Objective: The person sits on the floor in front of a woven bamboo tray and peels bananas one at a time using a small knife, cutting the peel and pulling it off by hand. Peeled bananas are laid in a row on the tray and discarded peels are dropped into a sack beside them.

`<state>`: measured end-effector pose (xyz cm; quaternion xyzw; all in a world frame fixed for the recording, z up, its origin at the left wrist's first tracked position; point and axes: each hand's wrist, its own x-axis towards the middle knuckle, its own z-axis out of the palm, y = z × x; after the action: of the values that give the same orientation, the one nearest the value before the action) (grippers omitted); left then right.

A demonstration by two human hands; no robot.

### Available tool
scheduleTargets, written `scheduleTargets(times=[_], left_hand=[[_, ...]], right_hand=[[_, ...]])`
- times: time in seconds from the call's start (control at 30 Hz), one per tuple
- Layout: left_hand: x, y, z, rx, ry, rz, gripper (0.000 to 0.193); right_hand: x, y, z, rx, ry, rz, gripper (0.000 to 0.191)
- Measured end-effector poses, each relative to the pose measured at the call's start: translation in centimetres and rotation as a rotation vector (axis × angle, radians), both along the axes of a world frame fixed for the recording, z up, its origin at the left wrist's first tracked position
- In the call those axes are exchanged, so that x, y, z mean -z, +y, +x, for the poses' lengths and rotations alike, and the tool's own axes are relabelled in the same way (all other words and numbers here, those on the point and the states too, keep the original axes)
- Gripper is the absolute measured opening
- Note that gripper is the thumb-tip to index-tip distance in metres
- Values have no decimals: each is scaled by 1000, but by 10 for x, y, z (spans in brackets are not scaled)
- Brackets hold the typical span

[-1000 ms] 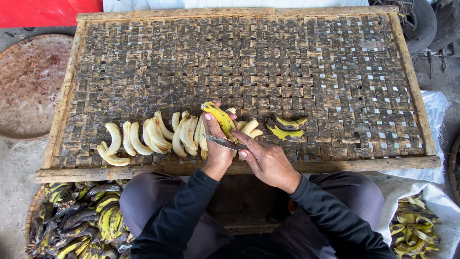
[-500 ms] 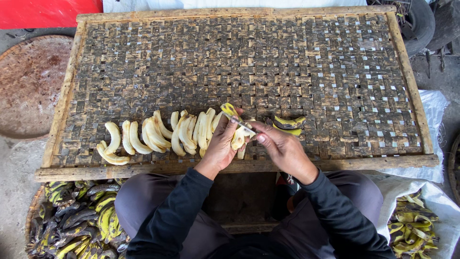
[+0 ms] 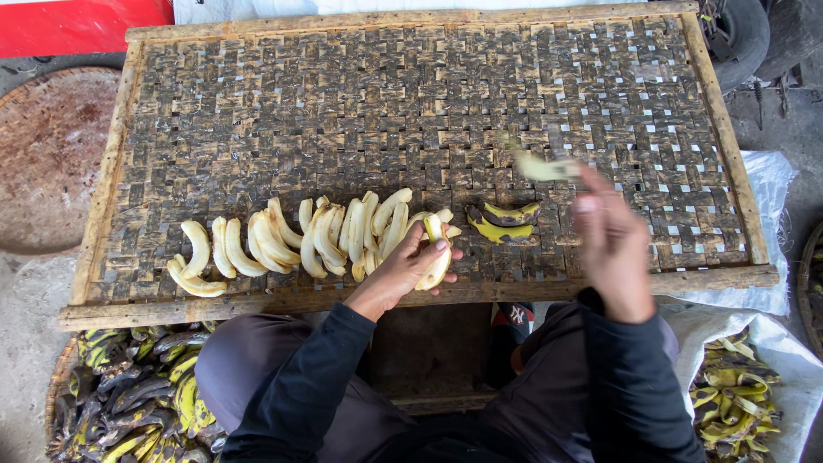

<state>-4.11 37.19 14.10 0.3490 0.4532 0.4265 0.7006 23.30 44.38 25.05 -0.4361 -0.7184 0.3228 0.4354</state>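
Observation:
My left hand [image 3: 401, 267] rests on the near edge of a woven bamboo tray [image 3: 411, 94] and is closed on a peeled pale banana [image 3: 435, 257]. That banana sits at the right end of a row of peeled bananas [image 3: 300, 236] lying side by side. My right hand [image 3: 607, 244] is lifted above the tray's right side and is blurred. A blurred pale yellow strip of peel [image 3: 540, 166] sticks out from its fingertips. No knife can be made out. Dark-spotted peel pieces [image 3: 501, 223] lie between my hands.
A basket of unpeeled, blackened bananas [image 3: 129, 403] stands at my lower left. Discarded peels [image 3: 733, 394] lie heaped on a white sack [image 3: 771, 180] at my lower right. A round woven tray [image 3: 43, 154] lies to the left, and a tyre [image 3: 746, 34] is beyond the far right corner.
My right hand, which held a knife against the banana, has swung away to the right and up with a strip of peel. My left hand has lowered the peeled banana onto the row's end.

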Motion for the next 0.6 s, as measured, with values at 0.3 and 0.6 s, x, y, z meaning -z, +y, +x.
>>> scheduleTargets(times=[0.3,0.6], left_hand=[[5,5,2,-151,-212,43,56],[21,9,23,-312,-425,25,55]], right_hand=[[75,-76,232,777,296,-88,31],[192,-154,354,1264,-918,-36,25]])
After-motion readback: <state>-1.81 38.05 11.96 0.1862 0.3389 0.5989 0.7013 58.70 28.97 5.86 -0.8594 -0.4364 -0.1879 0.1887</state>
